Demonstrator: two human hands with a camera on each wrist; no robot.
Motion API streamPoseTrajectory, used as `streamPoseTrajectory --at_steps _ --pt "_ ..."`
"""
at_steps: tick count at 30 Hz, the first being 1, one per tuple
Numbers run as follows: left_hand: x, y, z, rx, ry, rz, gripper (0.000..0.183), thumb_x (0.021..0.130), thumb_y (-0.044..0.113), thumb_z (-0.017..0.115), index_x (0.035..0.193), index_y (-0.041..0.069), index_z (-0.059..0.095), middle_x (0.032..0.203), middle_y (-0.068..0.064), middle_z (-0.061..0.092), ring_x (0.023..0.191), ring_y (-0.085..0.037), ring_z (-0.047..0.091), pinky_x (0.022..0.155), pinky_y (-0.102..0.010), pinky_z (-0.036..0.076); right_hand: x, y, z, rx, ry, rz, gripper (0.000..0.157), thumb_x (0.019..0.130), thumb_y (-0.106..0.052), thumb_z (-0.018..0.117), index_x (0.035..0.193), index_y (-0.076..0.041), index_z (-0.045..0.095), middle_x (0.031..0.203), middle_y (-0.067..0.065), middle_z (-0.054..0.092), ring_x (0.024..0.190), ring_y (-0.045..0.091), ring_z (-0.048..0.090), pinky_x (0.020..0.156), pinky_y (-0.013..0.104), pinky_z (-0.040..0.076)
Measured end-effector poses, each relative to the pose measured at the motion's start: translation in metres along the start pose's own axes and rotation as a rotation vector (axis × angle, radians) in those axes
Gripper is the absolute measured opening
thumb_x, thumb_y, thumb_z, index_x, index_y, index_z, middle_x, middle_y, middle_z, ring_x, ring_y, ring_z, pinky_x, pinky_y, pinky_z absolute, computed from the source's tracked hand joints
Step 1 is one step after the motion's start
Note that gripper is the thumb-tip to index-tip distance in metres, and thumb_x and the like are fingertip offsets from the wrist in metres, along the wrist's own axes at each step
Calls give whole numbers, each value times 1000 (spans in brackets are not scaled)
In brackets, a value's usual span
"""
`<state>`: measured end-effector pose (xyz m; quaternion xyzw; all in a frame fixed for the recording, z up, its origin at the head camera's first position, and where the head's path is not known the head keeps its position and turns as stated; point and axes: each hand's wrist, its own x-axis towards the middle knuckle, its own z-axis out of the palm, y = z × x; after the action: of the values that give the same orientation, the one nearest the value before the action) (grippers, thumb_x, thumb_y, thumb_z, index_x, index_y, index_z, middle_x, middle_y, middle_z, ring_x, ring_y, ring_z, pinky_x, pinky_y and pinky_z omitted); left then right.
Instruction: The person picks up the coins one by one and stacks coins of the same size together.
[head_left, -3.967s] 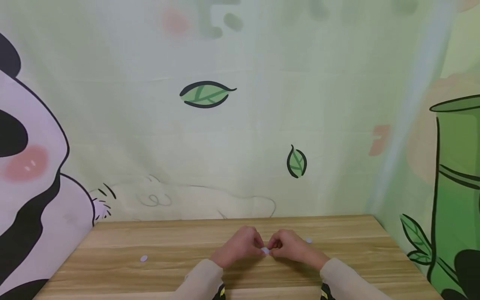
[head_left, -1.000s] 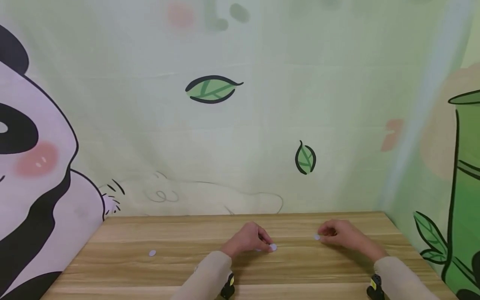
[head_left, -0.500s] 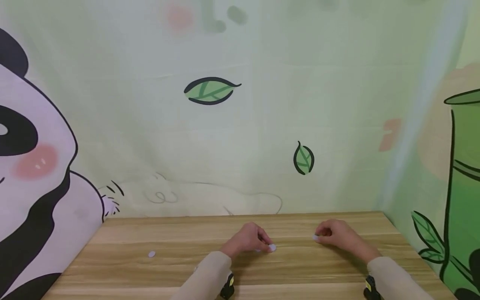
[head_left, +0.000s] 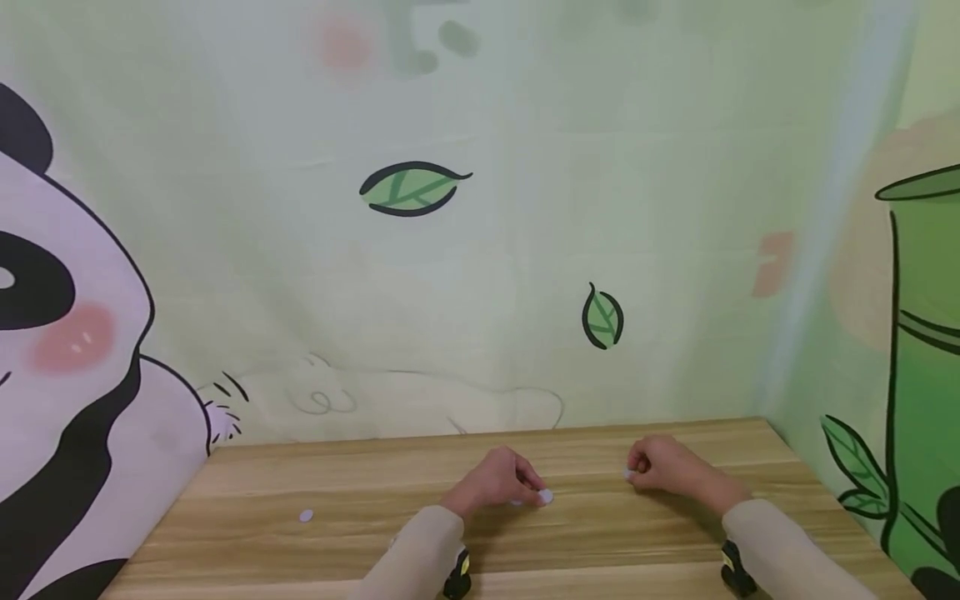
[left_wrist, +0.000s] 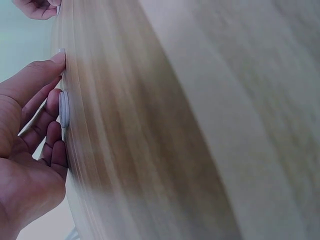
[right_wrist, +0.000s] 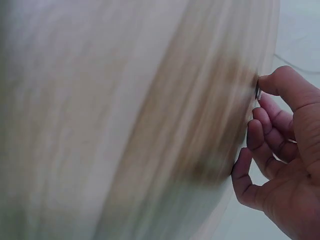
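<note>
My left hand (head_left: 497,482) is low over the wooden tabletop, its thumb and fingertips gripping a small white disc (head_left: 546,497). Under its curled fingers lies a second pale disc (left_wrist: 64,109), standing out clearly in the left wrist view. Farther right, my right hand (head_left: 667,465) pinches another small white disc (head_left: 628,475) between thumb and finger, close to the wood. From the right wrist that disc (right_wrist: 258,90) appears edge-on under the thumb tip, largely hidden. A gap of bare wood separates the two hands.
One more white disc (head_left: 306,516) lies alone on the left of the table (head_left: 255,475). Beside my left sleeve a pale edge (head_left: 393,541) peeks out, mostly covered. Behind the table hangs a printed cloth (head_left: 495,250) with a panda, leaves and bamboo.
Four seconds ago both hands met at one disc; my right hand has since gone right to a disc lying there and grips it. Lately it shifts slightly left, while my left hand stays put.
</note>
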<state>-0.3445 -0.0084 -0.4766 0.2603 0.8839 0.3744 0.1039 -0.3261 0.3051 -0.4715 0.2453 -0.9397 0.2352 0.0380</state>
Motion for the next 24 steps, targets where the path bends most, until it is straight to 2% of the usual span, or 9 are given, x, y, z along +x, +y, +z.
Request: streamPoseTrajectory --at_steps 15,24 --pt "-5 2 0 -21 4 13 11 77 10 88 84 8 80 72 6 70 66 0 54 60 -17 43 2 -3 4 -20 -18 10 15 83 -12 79 81 -8 65 72 -6 54 66 6 45 61 25 42" --pt "-5 1 0 -32 9 -16 9 79 8 87 83 8 80 69 9 66 64 -2 51 57 -17 41 3 0 4 -20 29 -72 13 82 -13 78 78 -8 66 71 -8 56 65 2 45 60 24 43"
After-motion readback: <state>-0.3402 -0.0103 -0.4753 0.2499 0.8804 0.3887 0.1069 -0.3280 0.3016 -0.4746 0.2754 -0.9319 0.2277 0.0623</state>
